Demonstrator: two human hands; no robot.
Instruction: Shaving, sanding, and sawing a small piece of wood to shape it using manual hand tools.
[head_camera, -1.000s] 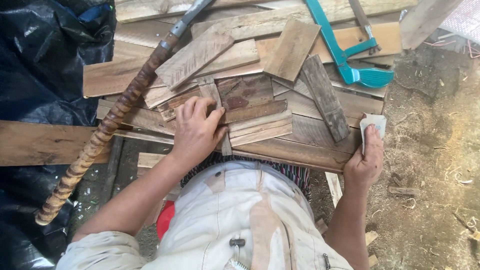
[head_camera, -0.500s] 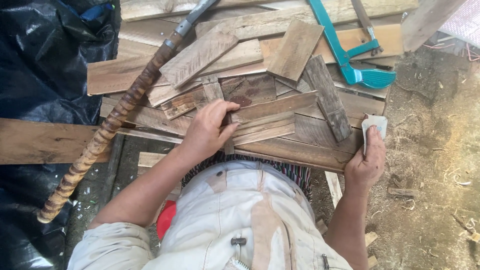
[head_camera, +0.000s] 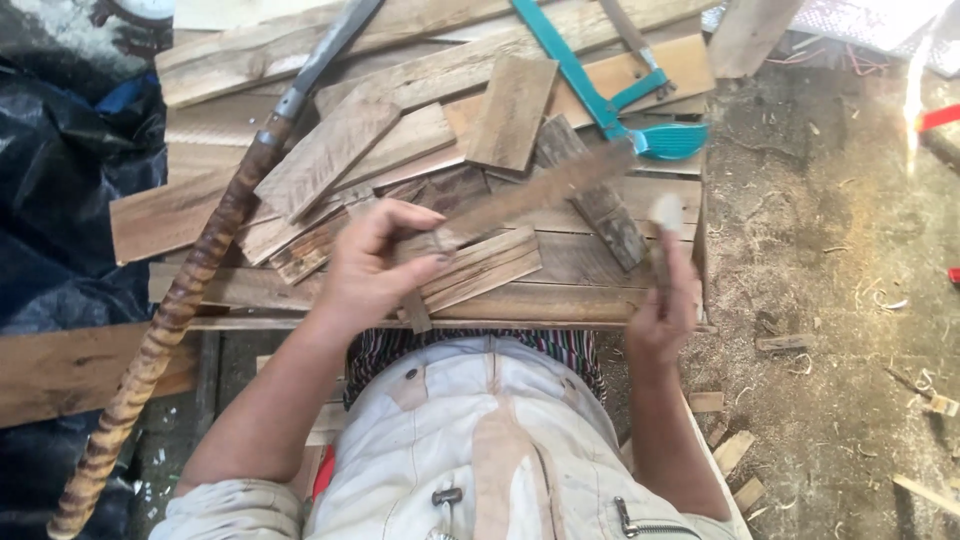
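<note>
My left hand (head_camera: 372, 268) grips one end of a long dark wooden slat (head_camera: 545, 192) and holds it lifted and tilted above the bench, blurred by motion. My right hand (head_camera: 662, 300) is closed around a small pale sanding block (head_camera: 665, 212) near the bench's right edge, close to the slat's raised end. Under both hands lie several short wooden slats (head_camera: 480, 268) on the plank workbench (head_camera: 570, 305).
A teal hacksaw (head_camera: 610, 95) lies at the back right of the bench. A long tool with a ringed wooden handle (head_camera: 175, 320) slants across the left side. Black plastic sheeting (head_camera: 60, 200) hangs at left. Dirt floor with wood scraps (head_camera: 830, 330) lies right.
My left hand has picked a dark slat off the pile and raised it toward the right. My right hand with the block has shifted left and up toward it.
</note>
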